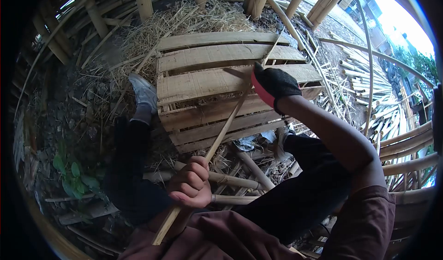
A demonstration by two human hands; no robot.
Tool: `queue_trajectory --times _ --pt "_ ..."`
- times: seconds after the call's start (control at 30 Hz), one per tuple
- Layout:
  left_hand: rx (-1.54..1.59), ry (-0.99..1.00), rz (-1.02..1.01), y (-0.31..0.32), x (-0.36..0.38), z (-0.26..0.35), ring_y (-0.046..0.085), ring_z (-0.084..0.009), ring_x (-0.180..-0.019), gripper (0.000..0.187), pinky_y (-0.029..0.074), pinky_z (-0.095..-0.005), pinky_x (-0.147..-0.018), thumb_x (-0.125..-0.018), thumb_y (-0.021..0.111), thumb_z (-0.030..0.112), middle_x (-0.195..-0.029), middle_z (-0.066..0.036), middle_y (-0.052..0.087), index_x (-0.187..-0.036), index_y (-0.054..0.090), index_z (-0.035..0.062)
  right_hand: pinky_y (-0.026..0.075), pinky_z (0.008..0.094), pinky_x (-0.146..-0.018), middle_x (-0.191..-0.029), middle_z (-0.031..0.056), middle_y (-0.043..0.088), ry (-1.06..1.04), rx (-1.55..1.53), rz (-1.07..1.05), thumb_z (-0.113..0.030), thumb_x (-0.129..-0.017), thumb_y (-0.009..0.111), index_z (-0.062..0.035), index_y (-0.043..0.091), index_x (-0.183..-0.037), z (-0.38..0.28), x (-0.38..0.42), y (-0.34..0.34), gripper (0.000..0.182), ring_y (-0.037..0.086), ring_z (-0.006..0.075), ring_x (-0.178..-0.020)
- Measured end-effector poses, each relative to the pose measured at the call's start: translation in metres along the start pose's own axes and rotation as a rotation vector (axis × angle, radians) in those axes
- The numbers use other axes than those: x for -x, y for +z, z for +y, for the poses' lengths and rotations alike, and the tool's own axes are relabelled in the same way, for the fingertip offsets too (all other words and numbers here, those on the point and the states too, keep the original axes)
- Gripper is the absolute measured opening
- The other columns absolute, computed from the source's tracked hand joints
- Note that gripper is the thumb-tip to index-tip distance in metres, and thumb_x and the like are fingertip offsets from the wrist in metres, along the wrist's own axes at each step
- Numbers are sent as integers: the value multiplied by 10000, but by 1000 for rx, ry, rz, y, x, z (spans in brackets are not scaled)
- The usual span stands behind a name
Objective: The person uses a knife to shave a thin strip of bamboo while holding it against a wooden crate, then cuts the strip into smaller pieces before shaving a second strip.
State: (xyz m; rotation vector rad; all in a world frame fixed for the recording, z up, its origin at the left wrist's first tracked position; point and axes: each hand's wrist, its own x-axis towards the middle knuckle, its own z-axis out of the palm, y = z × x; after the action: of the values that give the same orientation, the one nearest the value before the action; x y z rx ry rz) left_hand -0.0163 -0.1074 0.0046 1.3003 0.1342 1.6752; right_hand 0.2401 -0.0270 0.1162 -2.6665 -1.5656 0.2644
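Observation:
I sit with a long thin bamboo strip [226, 126] running from my lap up over a wooden slat pallet [203, 57]. My bare left hand [191, 186] is closed around the lower part of the strip, close to my body. Farther up, over the pallet's right side, my right hand [273, 84] in a black and red glove grips the same strip. The strip's thin tip reaches past the glove toward the pallet's far edge. Whether the glove holds anything besides the strip is hidden.
My legs in black trousers flank the pallet, with a grey shoe [143, 91] at its left. Straw and bamboo poles [143, 2] lie behind it. Split bamboo strips [364, 80] are piled at right, round poles [230, 180] lie under my knees, and a green plant [74, 174] grows at left.

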Motion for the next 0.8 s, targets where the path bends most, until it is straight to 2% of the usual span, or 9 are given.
queue_trajectory --times 0.1,0.23,0.37,0.43,0.5,0.53,0.6,0.73,0.8 --pt "3 12 -57 -3 -3 -3 274 -109 -507 521 399 -335 -646 -1066 257 405 -532 62 246 -590 252 193 479 495 -897 -938 245 693 48 -16 99 -526 -1019 178 -36 701 -981 17 -23 5 718 662 415 -954" --pt "49 61 18 2 1 -15 259 -115 -511 536 378 -330 -629 -1071 209 433 -535 63 244 -591 238 196 502 490 -856 -895 255 684 -117 39 50 -518 -1021 215 -41 701 -949 -15 26 6 685 663 433 -896" --pt "89 92 55 1 -1 -18 234 -118 -493 550 358 -332 -615 -1073 173 442 -533 60 240 -589 226 188 502 493 -839 -856 233 693 3 -7 128 -535 -1013 230 -34 715 -885 10 -18 8 709 673 415 -876" --pt "68 90 43 -4 -2 -13 244 -116 -490 549 361 -335 -617 -1074 181 436 -531 59 243 -588 228 185 502 494 -833 -845 228 695 -17 29 131 -535 -1014 219 -36 716 -864 -9 10 7 720 675 411 -868" --pt "-153 -120 -79 -14 2 -4 274 -117 -487 550 372 -338 -620 -1073 196 426 -526 54 246 -584 241 180 502 492 -822 -831 213 699 -40 107 120 -528 -1022 194 -47 720 -825 -21 31 6 739 677 403 -851" --pt "-153 -118 -82 -10 1 -6 274 -117 -487 550 372 -338 -620 -1073 196 426 -526 54 246 -584 241 180 502 492 -822 -831 213 699 -40 105 122 -528 -1022 194 -47 720 -825 -17 24 6 739 677 403 -851" --pt "30 83 -5 1 -5 -14 311 -121 -482 550 386 -346 -618 -1073 213 410 -521 46 258 -579 252 173 504 486 -823 -831 203 703 -14 121 199 -527 -1023 198 -48 722 -826 -6 -1 3 737 678 404 -851" --pt "-9 64 -80 -6 -5 -6 326 -126 -480 551 394 -354 -611 -1075 219 400 -521 41 272 -577 251 168 494 497 -835 -909 211 711 -21 155 92 -480 -1023 205 -36 712 -925 -18 26 -17 681 678 400 -906" --pt "27 96 -50 -2 -6 -4 345 -126 -488 540 401 -358 -616 -1073 249 378 -526 43 285 -577 250 162 494 499 -845 -914 211 711 -15 107 90 -481 -1022 203 -38 711 -927 1 1 -3 681 676 403 -911"
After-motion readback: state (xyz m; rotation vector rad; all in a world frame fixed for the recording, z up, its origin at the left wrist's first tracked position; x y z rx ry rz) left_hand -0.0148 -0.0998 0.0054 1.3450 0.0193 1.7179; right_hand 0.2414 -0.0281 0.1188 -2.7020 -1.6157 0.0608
